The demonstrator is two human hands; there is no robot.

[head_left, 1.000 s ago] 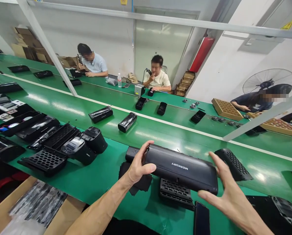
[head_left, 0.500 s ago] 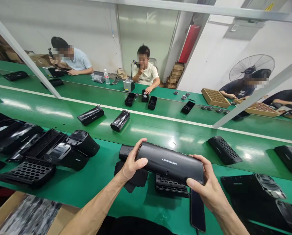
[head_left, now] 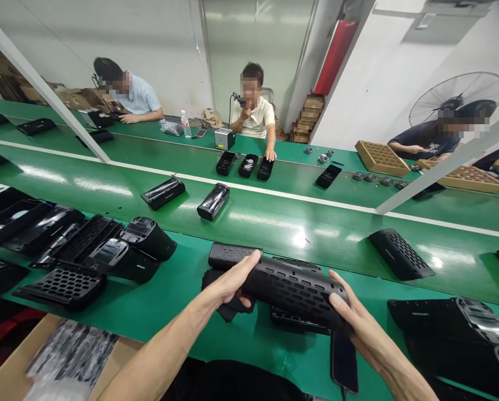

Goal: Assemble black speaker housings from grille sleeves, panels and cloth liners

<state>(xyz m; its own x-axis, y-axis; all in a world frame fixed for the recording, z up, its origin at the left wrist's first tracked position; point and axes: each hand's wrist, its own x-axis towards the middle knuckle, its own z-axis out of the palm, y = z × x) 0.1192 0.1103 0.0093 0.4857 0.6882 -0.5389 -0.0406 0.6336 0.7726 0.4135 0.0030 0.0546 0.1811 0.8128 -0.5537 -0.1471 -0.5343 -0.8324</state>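
I hold a long black speaker housing (head_left: 293,289) in both hands just above the green bench, its perforated grille side facing up. My left hand (head_left: 233,281) is closed round its left end. My right hand (head_left: 350,323) grips its right end from below and behind. Under the housing lie a black grille part (head_left: 299,322), dark foam pieces (head_left: 228,307) and another black housing (head_left: 228,255). A dark phone (head_left: 343,362) lies flat on the bench below my right hand.
Black housings and grilles (head_left: 78,256) crowd the bench at left, more at right (head_left: 450,326). Single speaker parts (head_left: 213,200) sit on the green conveyor (head_left: 274,223). Three people sit across it. A cardboard box with bags (head_left: 61,362) stands at lower left.
The housing has been rolled over: its smooth logo side faced up before, the grille side now does. My right hand went from open to gripping the right end.
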